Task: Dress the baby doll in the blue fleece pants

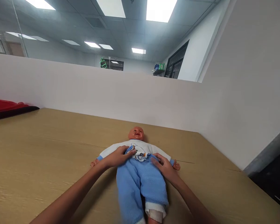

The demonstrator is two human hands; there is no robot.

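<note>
one pair of blue pants (142,179) pinched by left hand (118,156), right hand (165,167) | tan tabletop (60,155) | white wall (121,96) | ceiling lights (161,10)

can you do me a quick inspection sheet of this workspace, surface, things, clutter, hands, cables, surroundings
Surface: tan table with a few thin dark lines across it
Job's things: doll lying face up in a white top and blue trousers
Clutter: red object with a black edge at the far left, partly out of frame
Left hand: pinching the trousers at the waist
Right hand: touching the waist's other side, grip unclear
Cables: nothing seen
Surroundings: pale wall behind, lit ceiling panels above
</note>
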